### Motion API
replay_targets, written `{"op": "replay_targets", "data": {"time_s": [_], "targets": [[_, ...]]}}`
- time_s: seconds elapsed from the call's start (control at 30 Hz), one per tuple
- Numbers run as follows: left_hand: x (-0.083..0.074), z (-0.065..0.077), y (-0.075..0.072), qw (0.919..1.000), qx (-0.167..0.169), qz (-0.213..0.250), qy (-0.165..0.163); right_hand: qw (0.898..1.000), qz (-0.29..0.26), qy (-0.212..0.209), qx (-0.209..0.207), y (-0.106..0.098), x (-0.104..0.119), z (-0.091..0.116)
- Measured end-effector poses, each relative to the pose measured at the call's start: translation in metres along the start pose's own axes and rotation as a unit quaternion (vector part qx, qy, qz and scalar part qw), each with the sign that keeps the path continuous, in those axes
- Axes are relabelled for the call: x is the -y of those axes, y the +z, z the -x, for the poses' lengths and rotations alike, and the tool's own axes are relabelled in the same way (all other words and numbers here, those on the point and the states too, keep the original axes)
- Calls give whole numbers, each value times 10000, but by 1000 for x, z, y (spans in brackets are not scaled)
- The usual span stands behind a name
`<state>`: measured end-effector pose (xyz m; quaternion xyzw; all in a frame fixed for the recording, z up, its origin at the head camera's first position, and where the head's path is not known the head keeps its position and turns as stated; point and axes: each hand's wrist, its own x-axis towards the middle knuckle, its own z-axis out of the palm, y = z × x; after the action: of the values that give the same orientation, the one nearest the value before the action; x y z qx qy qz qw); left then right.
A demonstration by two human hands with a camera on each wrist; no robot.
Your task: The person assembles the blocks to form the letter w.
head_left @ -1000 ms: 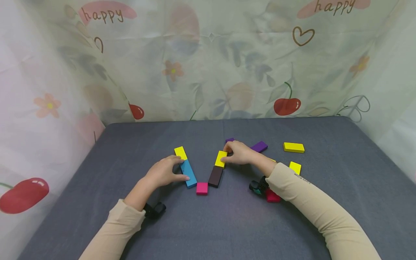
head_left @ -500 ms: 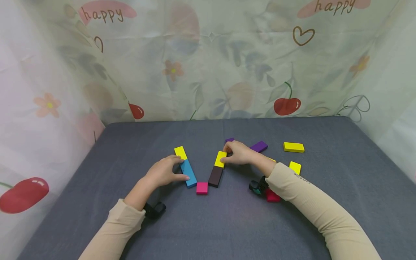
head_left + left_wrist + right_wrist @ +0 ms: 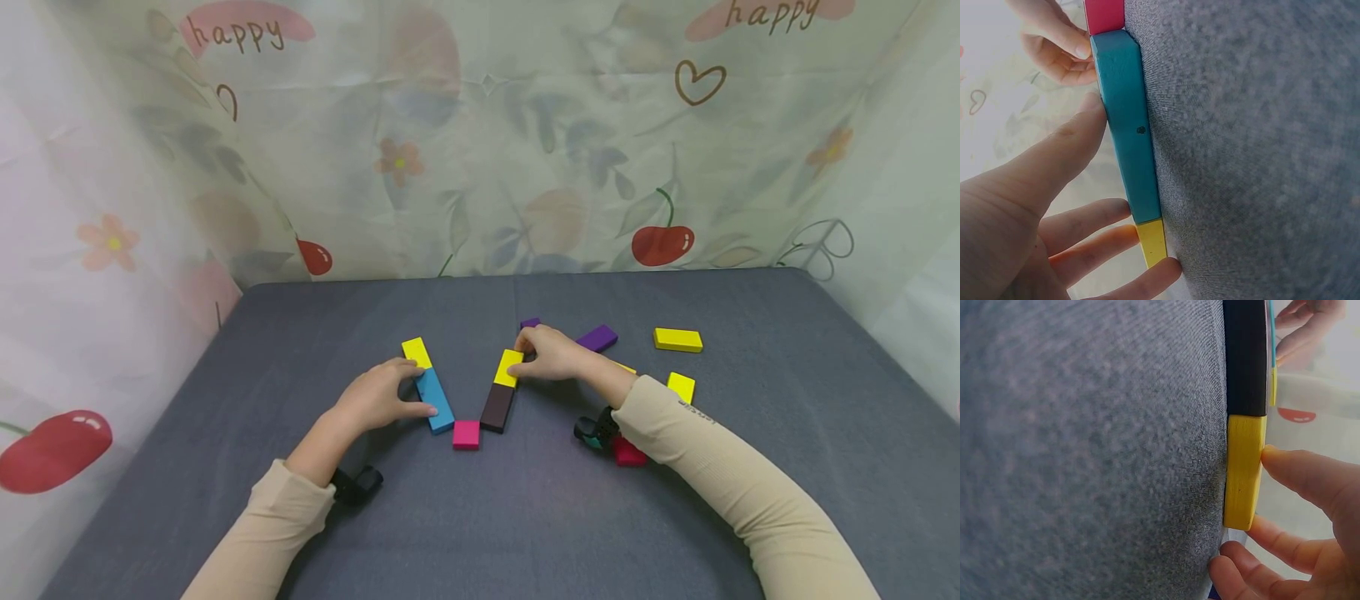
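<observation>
My left hand (image 3: 378,396) lies along a blue block (image 3: 435,402), thumb near its lower end and fingers by the joint with a yellow block (image 3: 417,352) at its far end. The left wrist view shows the thumb on the edge of the blue block (image 3: 1125,125), the fingers fairly straight. My right hand (image 3: 553,354) pinches a second yellow block (image 3: 509,367), thumb on its edge and index finger at its far end. That block meets a dark brown block (image 3: 498,408) end to end. Between the two slanted rows, at their near ends, sits a pink block (image 3: 467,435).
Right of the rows lie a purple block (image 3: 597,338), a yellow block (image 3: 678,340), another yellow block (image 3: 682,387) partly behind the sleeve, and a red block (image 3: 628,452) beside the right wrist camera. More purple (image 3: 529,323) shows behind the right hand. A patterned curtain (image 3: 487,167) stands behind the grey table (image 3: 337,317).
</observation>
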<state>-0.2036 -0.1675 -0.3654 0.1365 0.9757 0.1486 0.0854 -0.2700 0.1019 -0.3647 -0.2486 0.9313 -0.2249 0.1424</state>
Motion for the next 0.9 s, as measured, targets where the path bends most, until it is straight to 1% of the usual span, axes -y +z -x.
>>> {"op": "replay_targets", "data": {"time_s": [0.67, 0.9], "targets": [[-1, 0, -1, 10000, 31, 37, -60, 9999, -117, 19, 28, -2, 0, 4], [-1, 1, -1, 10000, 36, 54, -64, 9996, -226, -36, -165, -11, -3, 5]]}}
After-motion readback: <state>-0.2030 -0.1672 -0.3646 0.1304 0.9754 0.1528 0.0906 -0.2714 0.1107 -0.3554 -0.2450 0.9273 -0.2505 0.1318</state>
